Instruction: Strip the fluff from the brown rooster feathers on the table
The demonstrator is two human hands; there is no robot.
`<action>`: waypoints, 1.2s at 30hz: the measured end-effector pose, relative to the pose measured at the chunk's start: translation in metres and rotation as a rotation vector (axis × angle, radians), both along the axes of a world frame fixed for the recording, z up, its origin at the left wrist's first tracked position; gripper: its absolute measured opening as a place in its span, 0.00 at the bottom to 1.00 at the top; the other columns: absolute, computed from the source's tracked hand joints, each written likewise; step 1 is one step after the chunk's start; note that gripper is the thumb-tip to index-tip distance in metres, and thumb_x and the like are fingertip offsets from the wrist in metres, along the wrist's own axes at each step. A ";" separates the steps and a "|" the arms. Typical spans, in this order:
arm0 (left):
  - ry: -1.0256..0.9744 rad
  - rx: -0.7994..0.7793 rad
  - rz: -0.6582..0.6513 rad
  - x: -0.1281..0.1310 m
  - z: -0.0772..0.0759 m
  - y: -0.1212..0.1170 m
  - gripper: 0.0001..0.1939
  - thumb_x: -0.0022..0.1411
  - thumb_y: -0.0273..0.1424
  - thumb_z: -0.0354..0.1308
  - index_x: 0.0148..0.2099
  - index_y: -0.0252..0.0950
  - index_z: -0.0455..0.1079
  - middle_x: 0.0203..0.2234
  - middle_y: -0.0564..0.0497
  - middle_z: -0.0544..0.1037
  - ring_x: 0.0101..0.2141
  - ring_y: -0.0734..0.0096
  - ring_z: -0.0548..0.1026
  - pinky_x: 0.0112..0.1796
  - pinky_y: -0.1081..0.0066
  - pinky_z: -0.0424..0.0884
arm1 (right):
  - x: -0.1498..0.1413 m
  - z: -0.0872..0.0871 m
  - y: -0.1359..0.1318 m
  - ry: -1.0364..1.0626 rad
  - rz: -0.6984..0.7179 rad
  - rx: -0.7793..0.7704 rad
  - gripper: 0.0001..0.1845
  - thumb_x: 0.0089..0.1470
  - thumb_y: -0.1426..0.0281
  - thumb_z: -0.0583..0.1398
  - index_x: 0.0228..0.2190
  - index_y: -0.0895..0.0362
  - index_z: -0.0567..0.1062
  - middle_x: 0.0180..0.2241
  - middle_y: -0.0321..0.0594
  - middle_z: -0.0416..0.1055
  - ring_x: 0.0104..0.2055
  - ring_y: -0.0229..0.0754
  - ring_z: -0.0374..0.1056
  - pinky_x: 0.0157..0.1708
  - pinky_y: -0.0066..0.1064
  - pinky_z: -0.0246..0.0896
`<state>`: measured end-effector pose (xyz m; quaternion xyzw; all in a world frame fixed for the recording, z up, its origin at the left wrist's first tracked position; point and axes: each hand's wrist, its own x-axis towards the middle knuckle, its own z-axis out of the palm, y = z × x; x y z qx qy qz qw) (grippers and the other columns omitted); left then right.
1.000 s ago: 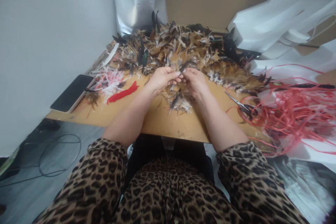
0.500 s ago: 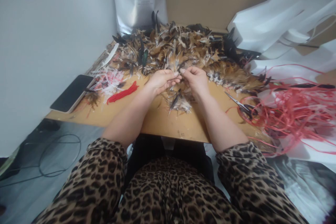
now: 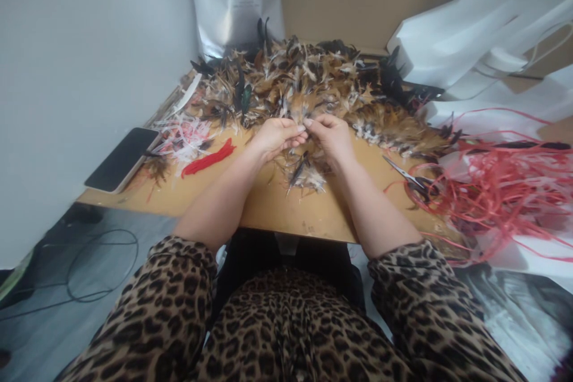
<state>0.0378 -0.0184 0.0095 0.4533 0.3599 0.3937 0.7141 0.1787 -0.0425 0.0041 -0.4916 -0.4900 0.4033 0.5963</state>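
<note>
A big heap of brown, black and white feathers (image 3: 308, 80) covers the back of a wooden table (image 3: 273, 209). My left hand (image 3: 275, 136) and my right hand (image 3: 329, 136) meet at the heap's front edge, both with fingers curled in a pinch, fingertips touching. They hold a small bunch of feathers between them. A smaller clump of feathers (image 3: 307, 174) lies on the table just below my hands.
Scissors (image 3: 409, 178) lie to the right beside a tangle of red string (image 3: 501, 191). A red strip (image 3: 209, 158), cut pink and white scraps (image 3: 185, 137) and a dark phone (image 3: 123, 158) sit at the left. A silver bag (image 3: 237, 0) stands behind; white bags (image 3: 483, 30) at the right.
My hands have stayed at the same spot on the heap's edge; the fingertips parted slightly and have come together again.
</note>
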 end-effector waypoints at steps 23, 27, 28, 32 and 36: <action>-0.087 -0.024 0.203 -0.007 0.007 0.009 0.07 0.56 0.25 0.63 0.28 0.28 0.70 0.22 0.51 0.77 0.19 0.86 0.71 0.23 0.85 0.67 | 0.012 -0.027 0.012 -1.204 0.309 0.211 0.11 0.53 0.72 0.55 0.30 0.59 0.78 0.35 0.46 0.70 0.35 0.42 0.65 0.39 0.33 0.59; -0.078 -0.014 0.192 -0.008 0.009 0.008 0.07 0.56 0.25 0.63 0.28 0.28 0.70 0.23 0.51 0.77 0.19 0.86 0.72 0.21 0.85 0.66 | 0.020 -0.019 0.009 -1.011 0.299 0.145 0.08 0.50 0.73 0.56 0.27 0.60 0.75 0.30 0.43 0.71 0.32 0.40 0.63 0.38 0.32 0.58; -0.072 -0.017 0.193 -0.009 0.009 0.008 0.07 0.56 0.25 0.64 0.29 0.28 0.70 0.23 0.51 0.77 0.19 0.86 0.72 0.21 0.85 0.66 | 0.022 -0.017 0.008 -0.942 0.288 0.119 0.08 0.50 0.72 0.56 0.27 0.60 0.75 0.29 0.42 0.71 0.32 0.40 0.63 0.37 0.32 0.58; -0.054 -0.042 0.205 -0.010 0.012 0.008 0.07 0.55 0.27 0.65 0.29 0.29 0.70 0.24 0.51 0.78 0.19 0.86 0.72 0.21 0.85 0.66 | 0.028 -0.011 0.005 -0.724 0.264 0.042 0.09 0.51 0.68 0.57 0.29 0.60 0.74 0.25 0.39 0.71 0.29 0.39 0.63 0.34 0.32 0.58; -0.054 -0.047 0.238 -0.012 0.014 0.009 0.08 0.54 0.27 0.65 0.29 0.30 0.69 0.24 0.52 0.78 0.19 0.87 0.71 0.21 0.86 0.65 | 0.023 -0.017 0.008 -0.833 0.251 0.118 0.09 0.49 0.70 0.58 0.31 0.60 0.76 0.32 0.42 0.73 0.35 0.42 0.67 0.41 0.34 0.60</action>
